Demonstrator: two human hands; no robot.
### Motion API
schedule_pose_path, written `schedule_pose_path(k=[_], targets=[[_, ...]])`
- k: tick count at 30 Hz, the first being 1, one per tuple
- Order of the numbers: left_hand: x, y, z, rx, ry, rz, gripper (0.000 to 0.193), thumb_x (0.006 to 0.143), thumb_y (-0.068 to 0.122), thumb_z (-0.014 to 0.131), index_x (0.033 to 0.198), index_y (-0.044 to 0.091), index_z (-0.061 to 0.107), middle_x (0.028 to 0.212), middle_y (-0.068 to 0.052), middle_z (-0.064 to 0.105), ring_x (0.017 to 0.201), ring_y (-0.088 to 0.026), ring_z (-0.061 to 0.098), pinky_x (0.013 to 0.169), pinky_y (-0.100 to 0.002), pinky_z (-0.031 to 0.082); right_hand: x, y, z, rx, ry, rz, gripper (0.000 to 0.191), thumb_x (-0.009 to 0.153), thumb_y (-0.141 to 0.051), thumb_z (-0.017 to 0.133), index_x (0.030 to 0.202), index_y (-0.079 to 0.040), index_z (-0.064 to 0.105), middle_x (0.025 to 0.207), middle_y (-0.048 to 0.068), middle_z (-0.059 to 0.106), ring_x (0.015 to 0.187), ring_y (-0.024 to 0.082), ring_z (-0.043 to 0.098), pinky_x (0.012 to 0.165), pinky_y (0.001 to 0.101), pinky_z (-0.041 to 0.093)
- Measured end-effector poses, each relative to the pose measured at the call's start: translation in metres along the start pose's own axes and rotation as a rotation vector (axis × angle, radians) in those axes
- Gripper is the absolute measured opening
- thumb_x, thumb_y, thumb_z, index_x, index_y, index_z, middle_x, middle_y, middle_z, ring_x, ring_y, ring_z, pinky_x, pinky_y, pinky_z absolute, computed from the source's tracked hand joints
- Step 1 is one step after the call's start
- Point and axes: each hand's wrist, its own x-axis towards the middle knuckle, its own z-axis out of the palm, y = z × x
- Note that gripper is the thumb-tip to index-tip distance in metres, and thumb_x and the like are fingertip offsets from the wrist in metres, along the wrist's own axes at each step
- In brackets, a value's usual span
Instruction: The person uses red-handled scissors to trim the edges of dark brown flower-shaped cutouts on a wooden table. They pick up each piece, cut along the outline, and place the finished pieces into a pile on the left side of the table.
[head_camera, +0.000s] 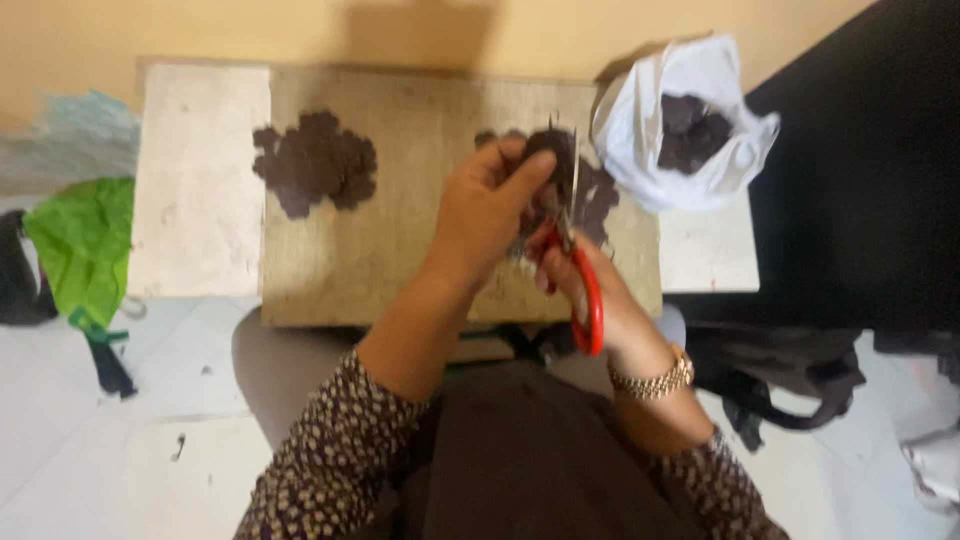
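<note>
The scissors (585, 290) have red handles. The fabric pieces (315, 162) are dark brown, the board (400, 250) tan, the plastic bag (690, 100) white, the cloth (85, 245) bright green. The sleeves (340, 450) show brown with pale dots; the watch (655, 381) is gold.

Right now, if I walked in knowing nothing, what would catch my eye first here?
Probably the red-handled scissors in the right hand, at the middle of the board, with the left hand pinching a small dark piece at the blades. Next, the cluster of dark cut pieces on the board's left, and the white plastic bag of more dark pieces at the upper right.
</note>
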Motion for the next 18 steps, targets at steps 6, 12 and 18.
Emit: schedule_pose_path(k=[6,12,18], targets=[[-0.013,-0.022,-0.013,-0.098,-0.015,0.088,0.015,0.101,0.014,0.072,0.109,0.002,0.070,0.094,-0.001,0.070,0.082,-0.008,0.062,0.075,-0.023,0.051,-0.006,0.015,0.004,0.030,-0.021,-0.038,0.044,0.110,-0.043,0.047,0.115,-0.002,0.060,0.089,0.004,0.059,0.080,0.012,0.054,0.074,0.0273,0.046],[-0.030,-0.015,-0.014,-0.125,0.008,0.062,0.015,0.099,0.013,0.071,0.108,0.002,0.068,0.095,-0.001,0.071,0.083,-0.008,0.064,0.076,-0.024,0.053,-0.015,0.006,0.020,0.033,-0.015,-0.006,0.049,0.108,-0.047,0.045,0.113,0.000,0.061,0.086,0.004,0.059,0.076,0.012,0.054,0.070,0.0264,0.045],[-0.036,-0.010,-0.012,-0.104,0.021,0.044,0.012,0.100,0.011,0.069,0.108,0.002,0.069,0.093,-0.002,0.071,0.079,-0.008,0.062,0.071,-0.023,0.050,-0.023,0.003,0.023,0.041,-0.023,0.000,0.049,0.110,-0.046,0.044,0.115,0.000,0.061,0.085,0.005,0.057,0.079,0.013,0.053,0.074,0.0280,0.046]])
